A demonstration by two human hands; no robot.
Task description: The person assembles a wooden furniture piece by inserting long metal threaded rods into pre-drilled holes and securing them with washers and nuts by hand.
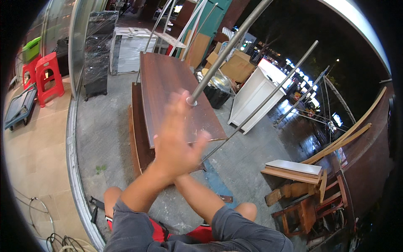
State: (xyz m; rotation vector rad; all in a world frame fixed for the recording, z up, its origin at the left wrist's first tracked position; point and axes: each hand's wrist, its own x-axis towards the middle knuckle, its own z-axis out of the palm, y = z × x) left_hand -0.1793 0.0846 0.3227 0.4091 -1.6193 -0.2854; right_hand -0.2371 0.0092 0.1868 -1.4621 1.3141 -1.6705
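Observation:
My left hand (174, 134), blurred by motion, is raised before me with fingers stretched and thumb apart. Nothing shows in it. My right forearm (199, 195) crosses behind the left wrist. The right hand is mostly hidden there, so its fingers cannot be judged. Just beyond the left fingertips, a metal pole (222, 54) stands in a round collar on a dark brown wooden shelf board (168, 82). Whether the fingertips touch the pole is unclear. A second brown board (135, 122) lies lower, under the first. A thinner metal rod (268, 97) rises along the board's right side.
A white cabinet (254, 96) stands beyond the boards, with cardboard boxes (237, 65) behind. Wood planks and broken wooden furniture (304, 212) are piled at right. At left are red stools (49, 80), a platform trolley (21, 105), a metal door track (77, 180) and cables (69, 243).

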